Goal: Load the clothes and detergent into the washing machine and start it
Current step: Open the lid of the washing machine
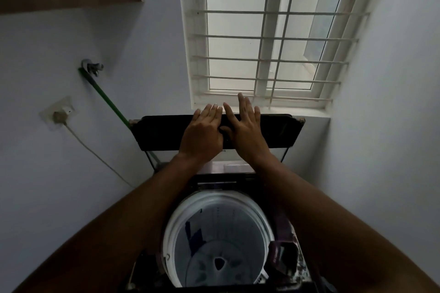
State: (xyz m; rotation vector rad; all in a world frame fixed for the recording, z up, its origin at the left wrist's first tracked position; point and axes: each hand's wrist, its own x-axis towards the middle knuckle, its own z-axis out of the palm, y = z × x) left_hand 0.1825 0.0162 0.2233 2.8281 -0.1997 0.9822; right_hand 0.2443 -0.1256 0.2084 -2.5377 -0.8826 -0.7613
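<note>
A person stands over a top-loading washer (215,197), seen from a head camera looking down along both bare forearms. The dark lid (281,131) is folded up at the back, its top edge just below a barred window (269,38).

Both hands lie flat against the raised lid, side by side near its middle. The left hand (202,131) has straight fingers held close together, tips reaching over the lid's top edge. The right hand (245,126) has its fingers spread, also reaching past that edge. Neither hand grips anything.

Below, the white drum (252,228) is open and looks almost bare, with one dark piece of cloth (194,233) against its left wall. No detergent can be seen. A dark tray (284,254) sits at the washer's right rim; what it holds cannot be told.

The lid looks stiff, hinged and smooth, probably light enough for flat palms but likely to drop if let go. The top edge at its centre seems the safest place to hold. The cloth is soft and light.

On the left wall are a tap (91,66) with a green hose (107,97), and a plug (59,115).
</note>
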